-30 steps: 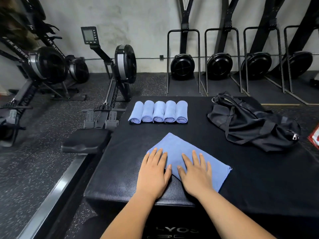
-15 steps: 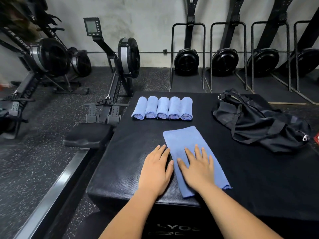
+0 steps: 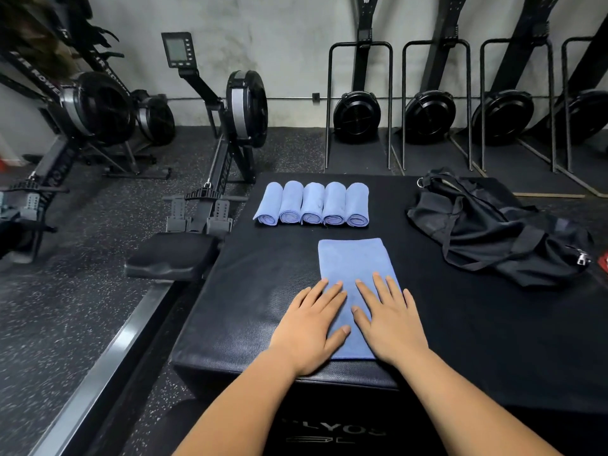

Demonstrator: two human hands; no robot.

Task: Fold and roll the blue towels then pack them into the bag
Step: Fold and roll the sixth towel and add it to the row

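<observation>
On the box [image 3: 263, 291], five rolls [image 3: 312, 204] are done. Left hand [image 3: 309, 330] and right hand [image 3: 391, 324], fingers straight, press a folded towel [image 3: 353, 258]. Bag [image 3: 487, 232] not packed yet.

Inside of bag [image 3: 487, 238] unseen — red object [image 3: 604, 262] cropped.

body: person, two arms seen | left hand [image 3: 309, 327]: bare, nails short, plain | right hand [image 3: 388, 320]: bare, nails short too | left forearm [image 3: 246, 406]: uncovered as far as shown | right forearm [image 3: 467, 406]: uncovered likewise
</observation>
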